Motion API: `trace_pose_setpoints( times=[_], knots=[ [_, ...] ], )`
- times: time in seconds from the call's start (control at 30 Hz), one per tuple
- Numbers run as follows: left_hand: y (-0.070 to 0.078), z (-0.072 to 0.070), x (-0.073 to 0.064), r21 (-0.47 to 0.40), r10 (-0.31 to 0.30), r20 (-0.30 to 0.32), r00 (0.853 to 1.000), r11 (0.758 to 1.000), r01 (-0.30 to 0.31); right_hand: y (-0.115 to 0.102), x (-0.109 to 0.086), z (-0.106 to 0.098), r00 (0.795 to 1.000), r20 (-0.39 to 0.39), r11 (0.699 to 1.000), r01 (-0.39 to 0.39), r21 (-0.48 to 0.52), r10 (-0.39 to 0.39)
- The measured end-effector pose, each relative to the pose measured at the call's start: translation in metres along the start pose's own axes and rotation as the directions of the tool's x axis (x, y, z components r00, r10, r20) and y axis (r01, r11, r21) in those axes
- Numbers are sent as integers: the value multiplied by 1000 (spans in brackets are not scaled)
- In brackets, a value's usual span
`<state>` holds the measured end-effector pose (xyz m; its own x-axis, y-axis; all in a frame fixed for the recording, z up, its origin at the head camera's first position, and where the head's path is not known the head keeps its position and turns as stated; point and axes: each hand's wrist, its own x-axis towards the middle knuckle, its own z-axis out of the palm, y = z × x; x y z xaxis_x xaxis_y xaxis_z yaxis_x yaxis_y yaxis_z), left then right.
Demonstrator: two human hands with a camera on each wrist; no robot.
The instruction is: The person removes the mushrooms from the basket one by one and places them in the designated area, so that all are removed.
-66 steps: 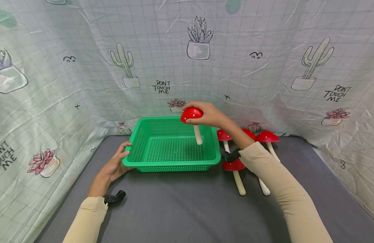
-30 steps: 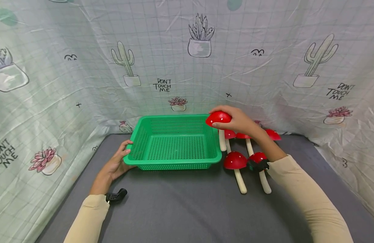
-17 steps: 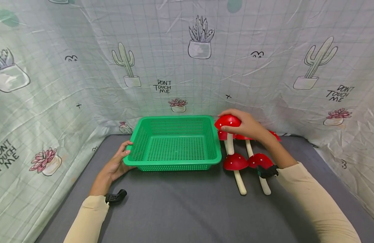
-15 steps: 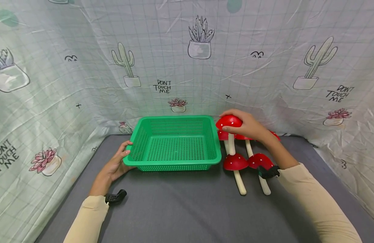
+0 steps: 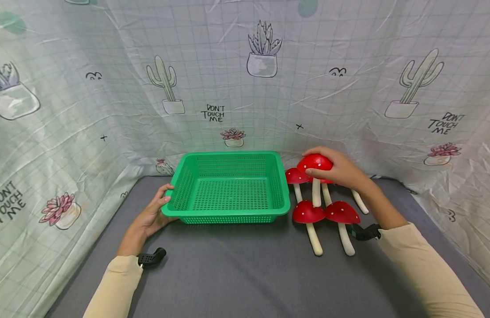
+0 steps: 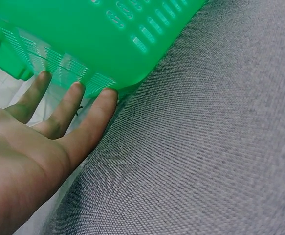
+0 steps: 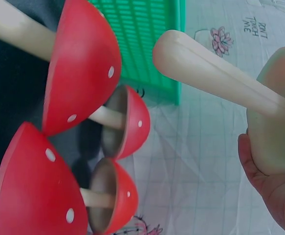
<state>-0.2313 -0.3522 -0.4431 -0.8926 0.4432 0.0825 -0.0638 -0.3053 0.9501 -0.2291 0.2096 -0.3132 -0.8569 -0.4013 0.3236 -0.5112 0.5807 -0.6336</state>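
My right hand grips a toy mushroom by its red, white-spotted cap, with the pale stem pointing down. It is over the other mushrooms, right of a green plastic basket. Two front mushrooms, a left one and a right one, show red caps and cream stems. Behind them, one cap sits beside the basket; others are partly hidden by the held mushroom and my hand. My left hand rests at the basket's left end, its fairly straight fingertips touching the wall.
Grey cloth covers the table. A pale curtain printed with cacti and lettering hangs behind and along both sides, close to the back of the basket and mushrooms. Each wrist wears a small black device, as on the left.
My right hand has carried the mushroom from above the basket's right part rightward, over the other mushrooms. The left hand and the basket have stayed in place.
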Motion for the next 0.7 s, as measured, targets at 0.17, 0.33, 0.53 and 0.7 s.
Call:
trace_pose_setpoints(
  times=[0.17,0.33,0.53,0.7],
  knots=[
    [0,0,0,-3,-4,2,1000,1000,4,3,-6,-5,1000,10,1000,-10,4,10],
    [0,-1,0,-2,-2,3,1000,1000,2,6,-11,-9,1000,10,999,-27,-20,27],
    [0,0,0,-6,-3,-1,1000,1000,3,9,-18,-13,998,4,998,-55,-40,55],
    [0,0,1,2,-4,-4,1000,1000,4,13,-24,-17,998,1,997,-61,-42,61]
  ],
)
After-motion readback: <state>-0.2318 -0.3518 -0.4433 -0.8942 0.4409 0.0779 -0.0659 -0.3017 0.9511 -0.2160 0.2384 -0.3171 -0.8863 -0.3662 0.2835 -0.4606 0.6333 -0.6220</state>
